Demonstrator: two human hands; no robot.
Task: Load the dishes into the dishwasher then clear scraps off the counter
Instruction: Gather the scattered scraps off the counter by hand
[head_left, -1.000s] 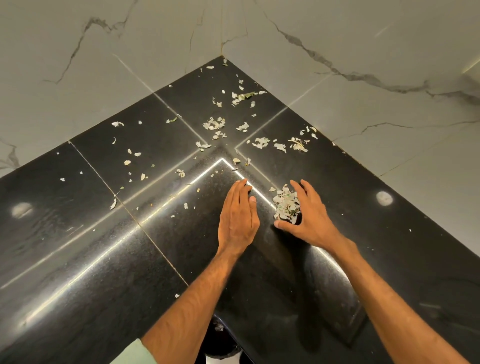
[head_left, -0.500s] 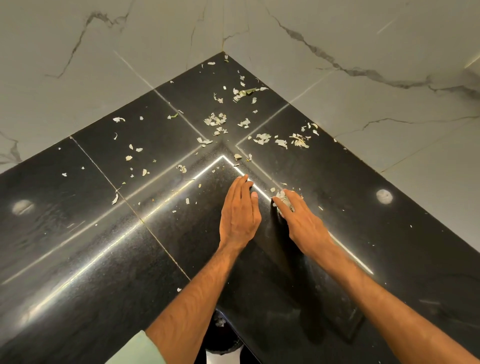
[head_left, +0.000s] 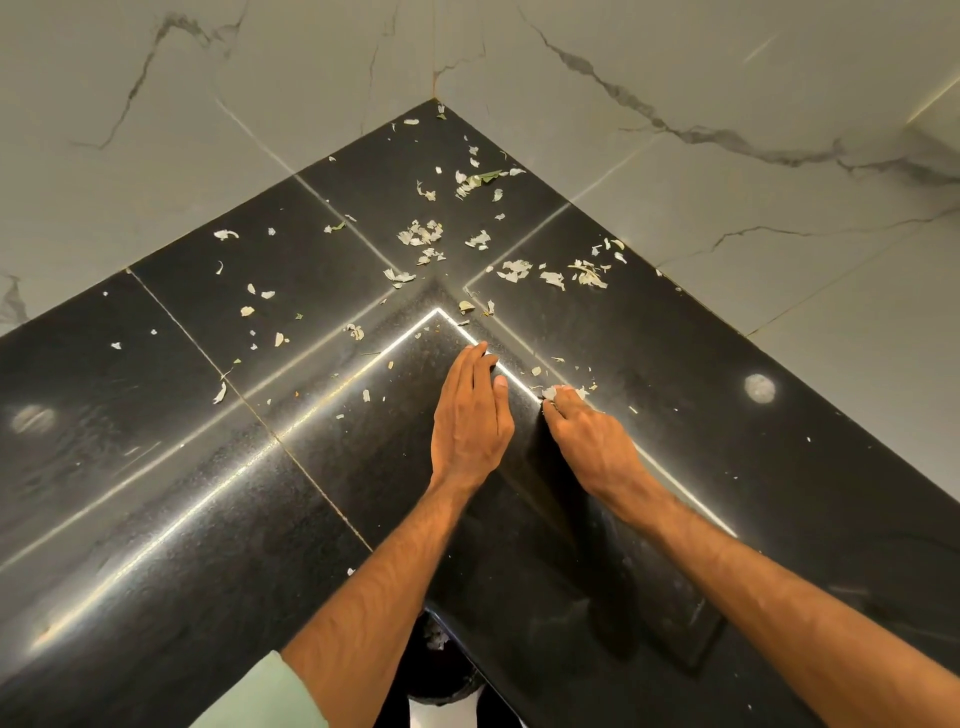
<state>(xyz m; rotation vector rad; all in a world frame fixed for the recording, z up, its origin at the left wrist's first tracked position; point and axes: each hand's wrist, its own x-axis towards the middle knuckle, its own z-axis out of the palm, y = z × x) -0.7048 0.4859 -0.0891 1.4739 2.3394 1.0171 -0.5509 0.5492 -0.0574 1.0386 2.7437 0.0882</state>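
1. The scraps (head_left: 421, 234) were seen as pale, thin, papery flakes, a few tinged green, strewn over the glossy black counter (head_left: 156, 467).
2. They were spread thickest toward the far corner, where the two marble walls (head_left: 260, 78) met. Thinner bits were scattered to the left, and a few lay just beside the right hand.
3. The left hand (head_left: 470, 415) was laid flat, palm down, on the counter. Its fingers were straight, pressed together and pointed toward the far corner, and nothing was held in it.
4. The right hand (head_left: 589, 441) was set just to its right, near but apart, knuckles up. Its fingers were curled closed over a small clump of scraps, with pale bits showing at the fingertips (head_left: 563, 397).
5. Both forearms were stretched out from the near edge, and a pale green sleeve (head_left: 260, 691) was seen on the left one.
6. A dark bin (head_left: 441, 670) was seen below the near edge, between the forearms.
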